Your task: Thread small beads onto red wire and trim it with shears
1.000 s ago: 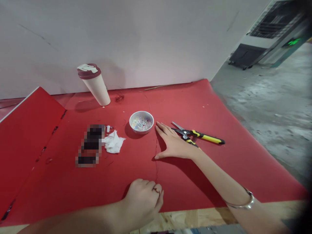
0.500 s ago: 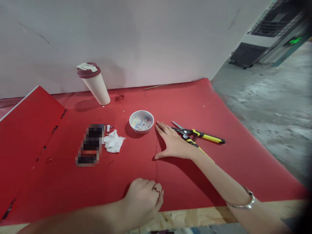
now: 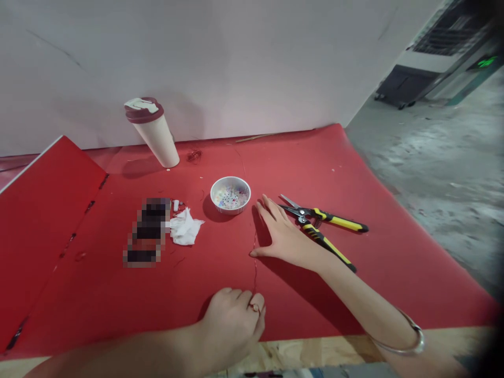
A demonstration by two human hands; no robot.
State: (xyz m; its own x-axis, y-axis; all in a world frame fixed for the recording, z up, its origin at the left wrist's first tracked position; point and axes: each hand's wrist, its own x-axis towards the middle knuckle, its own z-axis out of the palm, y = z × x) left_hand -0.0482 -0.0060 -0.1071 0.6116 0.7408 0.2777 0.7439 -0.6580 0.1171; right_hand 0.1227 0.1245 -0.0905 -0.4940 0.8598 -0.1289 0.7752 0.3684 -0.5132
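Observation:
My left hand (image 3: 235, 323) is closed near the front edge of the table, its fingers pinched on the end of a thin red thread (image 3: 255, 273). From there the thread runs away from me over the red surface. My right hand (image 3: 285, 236) is open, palm down, with thumb and fingers spread around the thread. Just beyond it stands a small round bowl (image 3: 230, 210) with tiny pale and coloured beads (image 3: 229, 197) inside. Right of that hand lie yellow-and-black shears (image 3: 338, 222) with their blades apart; my forearm passes close by one handle.
A white tumbler (image 3: 159, 139) with a dark red lid stands at the back left. A crumpled tissue (image 3: 185, 228) lies beside a pixelated dark object (image 3: 147, 231). Behind the tumbler rises a pale wall (image 3: 252, 68). A red board (image 3: 47, 210) slants up at left.
My right hand has shifted slightly right, its fingertips now farther from the bowl, and more of the shears' lower handle shows. My left hand stays on the thread. The view has shifted slightly.

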